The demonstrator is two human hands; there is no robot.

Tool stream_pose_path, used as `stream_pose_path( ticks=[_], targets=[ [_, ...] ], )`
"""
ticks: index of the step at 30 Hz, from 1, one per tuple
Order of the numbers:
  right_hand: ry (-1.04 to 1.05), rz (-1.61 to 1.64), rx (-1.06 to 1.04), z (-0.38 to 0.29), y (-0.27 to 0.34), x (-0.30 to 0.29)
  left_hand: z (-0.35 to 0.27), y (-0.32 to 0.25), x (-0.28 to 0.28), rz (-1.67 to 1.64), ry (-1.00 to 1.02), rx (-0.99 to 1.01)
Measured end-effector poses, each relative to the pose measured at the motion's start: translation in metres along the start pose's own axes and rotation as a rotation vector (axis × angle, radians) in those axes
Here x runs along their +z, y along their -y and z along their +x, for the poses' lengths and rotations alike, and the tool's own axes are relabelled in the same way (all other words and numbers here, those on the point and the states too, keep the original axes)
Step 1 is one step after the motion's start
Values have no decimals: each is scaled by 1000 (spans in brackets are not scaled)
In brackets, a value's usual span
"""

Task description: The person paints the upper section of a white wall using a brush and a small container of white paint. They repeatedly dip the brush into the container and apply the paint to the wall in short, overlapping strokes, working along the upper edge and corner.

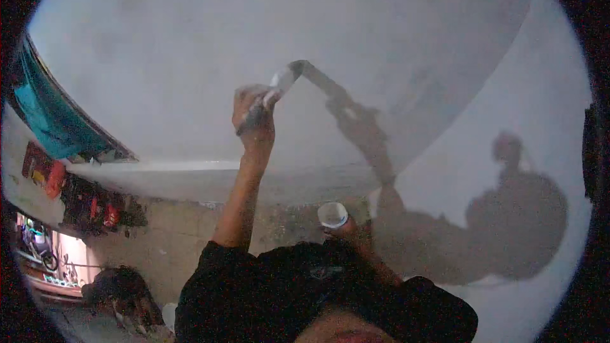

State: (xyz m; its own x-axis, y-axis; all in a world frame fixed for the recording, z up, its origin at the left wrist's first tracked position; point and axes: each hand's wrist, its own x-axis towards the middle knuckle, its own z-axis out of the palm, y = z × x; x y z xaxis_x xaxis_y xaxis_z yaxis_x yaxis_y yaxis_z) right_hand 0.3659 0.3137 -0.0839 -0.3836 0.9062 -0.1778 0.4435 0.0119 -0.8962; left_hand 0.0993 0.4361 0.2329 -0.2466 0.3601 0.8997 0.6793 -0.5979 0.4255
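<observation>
My left hand (254, 107) is raised, shut around a blurred, pale, brush-like tool (282, 79). The tool's tip meets or nearly meets a smooth whitish wall (200, 66), where its shadow joins it. Lower down, near my chest, my right hand (351, 229) grips a round white cup (332, 214) with its opening facing up. The blur and dim light hide the cup's contents and the exact kind of tool.
Shadows of my arm and head fall on the wall at right. A teal cloth (52, 124) hangs at upper left, above red and dark items (102, 209). Someone in dark clothing (125, 297) is bent low at lower left, beside a white container (169, 315). A bicycle-like object (43, 247) stands beyond.
</observation>
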Motion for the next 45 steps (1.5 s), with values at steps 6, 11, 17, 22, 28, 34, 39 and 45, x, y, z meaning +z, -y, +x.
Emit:
stream_pose_path(
  ticks=[6,11,17,22,28,34,39,45],
  targets=[
    [7,6,20,-2,-2,6,0,20,-9,152,182,-112],
    [-25,7,32,-5,0,5,-25,25,9,-129,313,-281],
    [-36,3,63,-17,13,9,-15,-36,82,-588,608,-27],
    [-35,-24,140,-32,33,8,29,-22,88,-202,1133,306],
    [4,36,111,-24,2,6,95,-23,-6,79,901,444],
    [8,54,-14,-6,-14,18,124,7,-39,154,427,750],
    [4,14,-6,-2,-1,24,-4,94,-30,-81,913,498],
    [19,0,-26,4,3,32,-109,134,-45,210,1258,141]
  ],
)
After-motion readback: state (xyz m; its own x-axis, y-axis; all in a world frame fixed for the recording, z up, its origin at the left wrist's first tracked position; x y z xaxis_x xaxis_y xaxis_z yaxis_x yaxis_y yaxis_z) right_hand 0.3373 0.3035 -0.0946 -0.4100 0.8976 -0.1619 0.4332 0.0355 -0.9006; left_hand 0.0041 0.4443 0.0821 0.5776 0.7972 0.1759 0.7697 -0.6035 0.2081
